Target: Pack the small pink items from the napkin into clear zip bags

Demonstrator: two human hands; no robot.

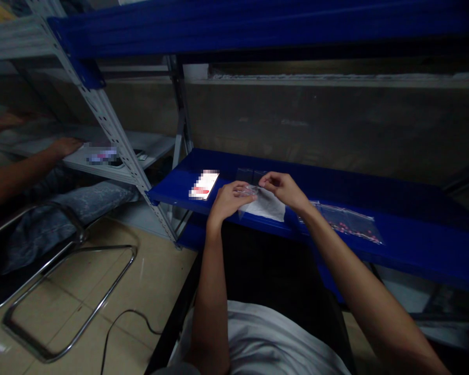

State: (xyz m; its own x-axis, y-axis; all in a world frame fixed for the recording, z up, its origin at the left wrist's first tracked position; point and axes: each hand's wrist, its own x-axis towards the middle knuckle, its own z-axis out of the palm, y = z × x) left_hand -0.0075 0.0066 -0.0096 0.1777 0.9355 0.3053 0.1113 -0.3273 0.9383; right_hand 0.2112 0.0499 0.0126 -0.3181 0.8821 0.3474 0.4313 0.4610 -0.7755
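Note:
My left hand (231, 199) is closed on a clear plastic bag (247, 191), with its thumb toward the right. Close beside it, my right hand (283, 188) holds its thumb and fingers in a pinch; whatever sits between them is too small to make out. Under both hands lies a white sheet (269, 207), paper or cloth, on the blue shelf (418, 234). To the right, partly behind my right forearm, rests a clear zip bag (355, 221) with several small pinkish-red pieces inside.
A lit phone (205, 185) lies left of my hands. A blue beam (258, 31) crosses above, and a perforated metal post (113, 130) stands at left. Beyond it a seated person's hand (68, 147) rests on a grey shelf. A metal-framed chair (70, 307) and a black cable are on the floor.

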